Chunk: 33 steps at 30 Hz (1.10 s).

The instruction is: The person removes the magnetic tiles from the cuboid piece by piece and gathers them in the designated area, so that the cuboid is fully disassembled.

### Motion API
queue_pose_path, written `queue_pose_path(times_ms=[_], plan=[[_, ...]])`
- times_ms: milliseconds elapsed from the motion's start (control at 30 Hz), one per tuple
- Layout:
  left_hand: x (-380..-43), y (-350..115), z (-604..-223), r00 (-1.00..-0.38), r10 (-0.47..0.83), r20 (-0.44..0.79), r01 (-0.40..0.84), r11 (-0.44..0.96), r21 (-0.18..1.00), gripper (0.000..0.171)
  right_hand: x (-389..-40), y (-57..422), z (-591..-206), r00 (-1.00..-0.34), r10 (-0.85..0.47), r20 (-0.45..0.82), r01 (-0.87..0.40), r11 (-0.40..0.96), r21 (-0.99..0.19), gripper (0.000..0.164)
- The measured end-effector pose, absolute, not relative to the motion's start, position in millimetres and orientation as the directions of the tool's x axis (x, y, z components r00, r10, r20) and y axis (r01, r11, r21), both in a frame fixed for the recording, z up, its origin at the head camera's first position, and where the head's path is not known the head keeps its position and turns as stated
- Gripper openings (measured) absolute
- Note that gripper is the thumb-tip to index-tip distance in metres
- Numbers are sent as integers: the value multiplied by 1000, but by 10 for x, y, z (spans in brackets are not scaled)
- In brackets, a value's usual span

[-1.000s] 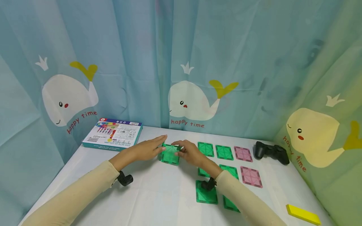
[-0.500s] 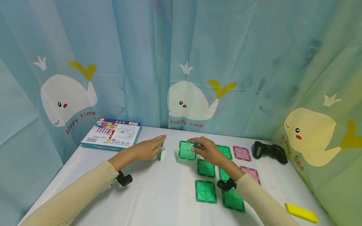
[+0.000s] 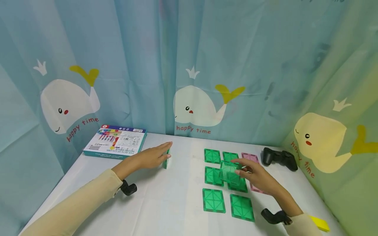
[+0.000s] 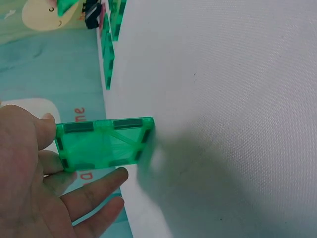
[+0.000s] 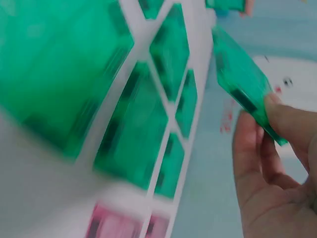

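On the left side of the table, my left hand pinches a translucent green square magnetic tile by its edge, between thumb and fingers. That tile stands upright, edge-on in the head view, its lower edge close to the white surface. My right hand grips another green magnetic tile by one side and holds it tilted above the laid-out tiles. In the right wrist view this raised tile sits between thumb and fingers. Beneath it, several green tiles lie flat in rows.
Pink tiles lie right of the green ones, partly hidden by my right hand. A black game controller rests at the back right. A yellow block is near the right edge. A flat box lies at the back left, before the curtain.
My right hand has drawn one green tile away from the tile in my left hand and carried it right, over the rows. The left hand has stayed in place with its tile.
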State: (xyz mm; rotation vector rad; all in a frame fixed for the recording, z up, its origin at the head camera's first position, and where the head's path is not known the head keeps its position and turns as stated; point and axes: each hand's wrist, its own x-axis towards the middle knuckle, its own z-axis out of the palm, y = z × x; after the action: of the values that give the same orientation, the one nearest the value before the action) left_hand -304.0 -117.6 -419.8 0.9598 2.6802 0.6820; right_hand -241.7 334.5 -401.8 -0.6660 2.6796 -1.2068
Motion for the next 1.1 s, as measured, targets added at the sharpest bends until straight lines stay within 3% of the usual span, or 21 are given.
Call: queue_pose_path(times_ms=[300,567,867,967,1100], plan=[[-3033,-1152,-4183,-766,642,-45,539,678,499,65,-1969,4134,-4014,-859,-511,-25,-293,531,-795,39],[-3022,-1152,-4179,-763,645,-41,546,677,494,65,-1756,4617,-4158,-815,-557,-157,-176,496,-850,35],[-3051,-1186,-4220,-766,642,-36,543,676,499,66,-1777,4595,-4295,-846,-483,-227,-177,655,-734,36],[-3041,-1184,-4212,-766,642,-40,541,676,501,66,-1774,4481,-4319,-892,-340,-299,-90,781,-618,41],[-3021,-1175,-4190,-766,641,-47,537,679,502,66,-1728,4372,-4343,-937,-188,-294,-26,877,-479,37]])
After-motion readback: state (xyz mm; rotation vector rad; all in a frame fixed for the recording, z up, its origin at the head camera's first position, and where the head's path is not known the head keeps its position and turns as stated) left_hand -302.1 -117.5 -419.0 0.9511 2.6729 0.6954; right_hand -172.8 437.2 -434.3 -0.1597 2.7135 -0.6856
